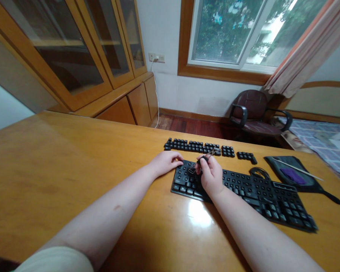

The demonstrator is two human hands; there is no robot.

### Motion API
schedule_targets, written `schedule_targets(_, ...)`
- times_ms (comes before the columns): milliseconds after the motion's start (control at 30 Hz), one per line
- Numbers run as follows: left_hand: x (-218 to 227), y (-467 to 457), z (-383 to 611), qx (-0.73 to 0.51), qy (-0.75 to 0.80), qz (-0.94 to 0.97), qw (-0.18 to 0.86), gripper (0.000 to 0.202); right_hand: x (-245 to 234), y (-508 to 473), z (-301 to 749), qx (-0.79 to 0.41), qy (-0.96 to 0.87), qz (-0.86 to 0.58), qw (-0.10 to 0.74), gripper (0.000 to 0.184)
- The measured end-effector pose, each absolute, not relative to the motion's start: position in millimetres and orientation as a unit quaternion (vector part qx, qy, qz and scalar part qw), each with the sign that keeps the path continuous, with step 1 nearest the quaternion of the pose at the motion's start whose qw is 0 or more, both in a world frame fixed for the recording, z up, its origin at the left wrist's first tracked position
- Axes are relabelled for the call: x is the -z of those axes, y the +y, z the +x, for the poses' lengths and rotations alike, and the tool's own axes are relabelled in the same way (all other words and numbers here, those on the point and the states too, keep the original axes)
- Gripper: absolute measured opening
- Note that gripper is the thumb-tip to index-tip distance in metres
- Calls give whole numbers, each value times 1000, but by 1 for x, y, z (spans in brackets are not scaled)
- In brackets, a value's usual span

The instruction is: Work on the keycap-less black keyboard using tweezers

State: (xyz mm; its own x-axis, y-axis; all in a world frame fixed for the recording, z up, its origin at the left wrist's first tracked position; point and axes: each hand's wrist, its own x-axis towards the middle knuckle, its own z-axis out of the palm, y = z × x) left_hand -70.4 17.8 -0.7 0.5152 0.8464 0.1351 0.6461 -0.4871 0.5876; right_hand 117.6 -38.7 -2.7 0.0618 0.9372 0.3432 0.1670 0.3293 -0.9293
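A black keyboard [245, 186] lies on the desk, many of its keycaps off and the bare switches showing in the upper rows. My left hand [166, 163] grips the keyboard's upper left corner, fingers bent and thumb against the edge. In my right hand [212, 174] is a wire keycap puller [192, 170] with a dark handle, held closed between thumb and fingers. Its wire loop is over the left part of the keyboard; whether it touches a key I cannot tell. Removed keycaps [196, 146] stand in rows behind the keyboard.
Smaller groups of keycaps [246, 155] stand further right. A coiled cable [259, 173] lies behind the keyboard. At the right is a dark pouch [286, 166] with a purple cloth [292, 176] and a thin stick [300, 169] on it. An armchair [253, 113] stands beyond the desk.
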Motion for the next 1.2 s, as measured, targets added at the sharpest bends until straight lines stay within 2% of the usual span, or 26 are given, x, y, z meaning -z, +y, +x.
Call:
schedule_targets(267, -7, 20, -77, -192, 544, 808, 121, 19, 4, -39, 118, -330, -606, -458, 560, 22)
schedule_targets(467, 0, 27, -82, -138, 554, 810, 134, 18, 3, -40, 117, -337, -604, -453, 563, 21)
schedule_targets(833, -3, 25, -84, -217, 559, 794, 104, 25, 2, -41, 118, -328, -612, -457, 556, 21)
schedule_targets(1033, -4, 22, -82, -158, 548, 818, 79, 16, 2, -40, 117, -327, -614, -454, 556, 21)
schedule_targets(1200, 3, 28, -84, -162, 562, 808, 73, 13, 2, -41, 117, -317, -622, -463, 546, 20)
